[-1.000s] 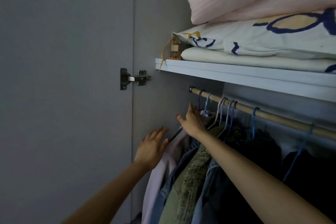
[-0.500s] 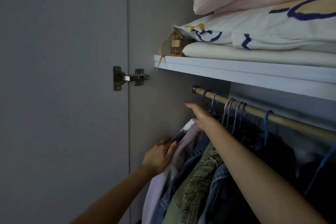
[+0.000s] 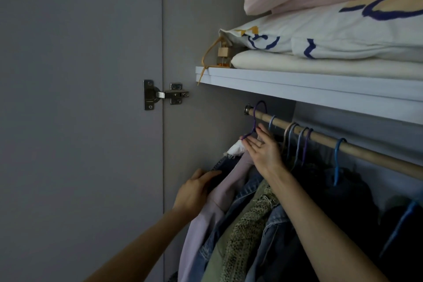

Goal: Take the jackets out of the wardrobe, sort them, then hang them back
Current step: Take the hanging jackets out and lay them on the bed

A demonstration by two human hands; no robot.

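Several jackets hang packed on a wooden rail inside the wardrobe. The leftmost is a lilac jacket, with denim, olive and knitted ones to its right. My right hand reaches up and holds the neck of a purple hanger, whose hook is lifted up at the rail's left end. My left hand grips the lilac jacket's shoulder from the left. Other hanger hooks stay on the rail, among them a blue hanger.
A white shelf runs just above the rail, loaded with folded bedding and a small scent bottle. The wardrobe's side wall with a metal hinge stands close on the left. Dark clothes fill the right.
My right hand has taken the purple hanger and raised its hook up at the rail. My left hand went from open beside the lilac jacket to gripping its shoulder.
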